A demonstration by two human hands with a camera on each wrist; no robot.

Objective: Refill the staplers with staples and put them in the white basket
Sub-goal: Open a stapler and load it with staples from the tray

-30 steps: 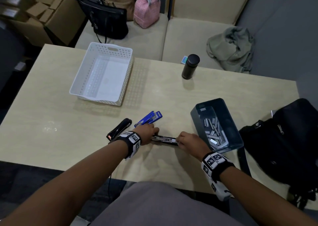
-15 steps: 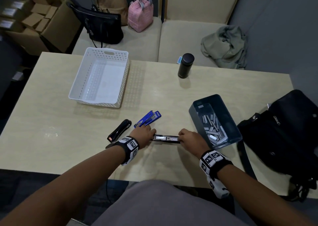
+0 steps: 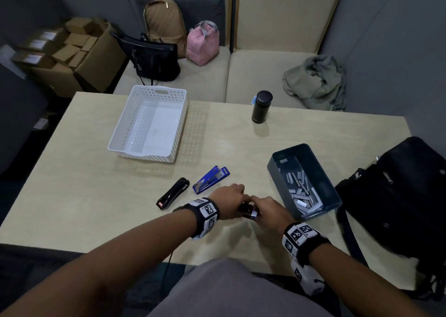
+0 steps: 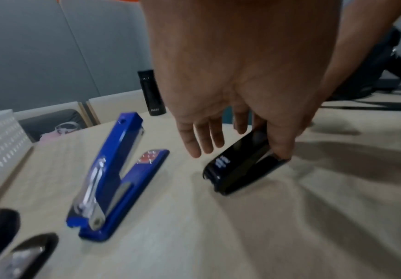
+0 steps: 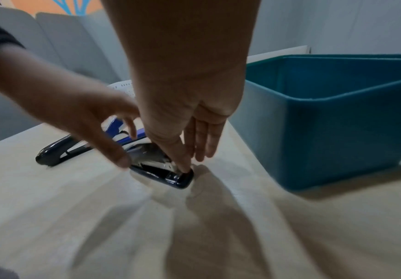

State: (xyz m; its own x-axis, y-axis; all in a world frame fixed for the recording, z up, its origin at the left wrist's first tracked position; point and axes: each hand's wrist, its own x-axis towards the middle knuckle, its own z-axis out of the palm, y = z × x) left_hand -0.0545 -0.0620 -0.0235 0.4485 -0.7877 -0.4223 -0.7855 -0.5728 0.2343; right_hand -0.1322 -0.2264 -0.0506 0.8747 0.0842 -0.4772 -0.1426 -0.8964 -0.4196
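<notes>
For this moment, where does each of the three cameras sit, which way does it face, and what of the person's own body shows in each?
Head: worn on the head, looking forward and down at the pale wooden table; both forearms, left hand and right hand show.
Left wrist: looks along the left hand at the small black stapler it grips.
Right wrist: looks along the right hand, its fingers pressing that stapler; the left hand shows too.
Shared: all three show the black stapler and the open blue stapler.
</notes>
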